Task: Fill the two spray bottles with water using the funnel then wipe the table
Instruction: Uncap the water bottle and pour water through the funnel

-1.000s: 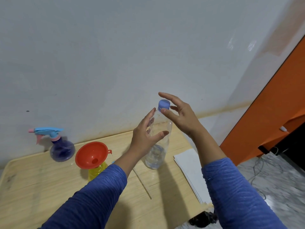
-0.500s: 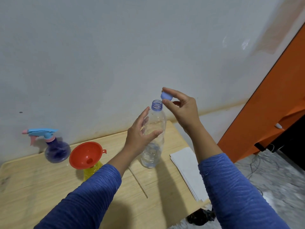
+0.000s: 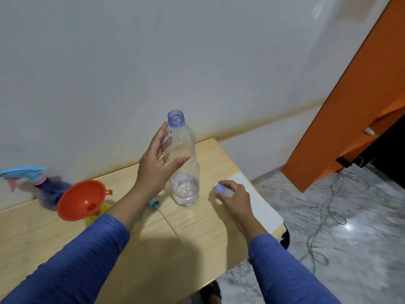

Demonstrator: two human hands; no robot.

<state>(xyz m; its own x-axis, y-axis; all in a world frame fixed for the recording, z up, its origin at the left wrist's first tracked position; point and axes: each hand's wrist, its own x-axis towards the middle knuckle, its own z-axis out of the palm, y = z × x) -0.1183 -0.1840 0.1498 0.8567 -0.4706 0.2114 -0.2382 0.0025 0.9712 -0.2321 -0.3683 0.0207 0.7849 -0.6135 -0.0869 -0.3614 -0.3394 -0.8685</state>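
Pale grey wall runs behind a light wooden table [image 3: 197,249] pushed against it, with marbled floor and an orange cabinet [image 3: 359,102] off to the right. Near the middle of the table stands a clear plastic water bottle [image 3: 186,172], upright, uncapped, with only a little water pooled at its bottom. The left hand [image 3: 157,163] is wrapped round the bottle's upper body, thumb across the near side and fingers showing through the plastic on the far side. Just right of the bottle, the right hand [image 3: 234,197] is down at the table surface, its fingertips pinching the small blue cap [image 3: 219,188]; whether the cap touches the wood I cannot tell. A white folded cloth or paper [image 3: 260,207] lies along the right edge, partly under that hand. To the left, an orange funnel [image 3: 82,199] sits tilted in the neck of a yellow spray bottle [image 3: 96,216], mostly hidden beneath it. Further left, by the wall, stands a purple spray bottle [image 3: 52,194] with a blue-and-pink trigger head. A loose sprayer head with its thin tube [image 3: 154,203] lies on the table between the funnel and the water bottle.
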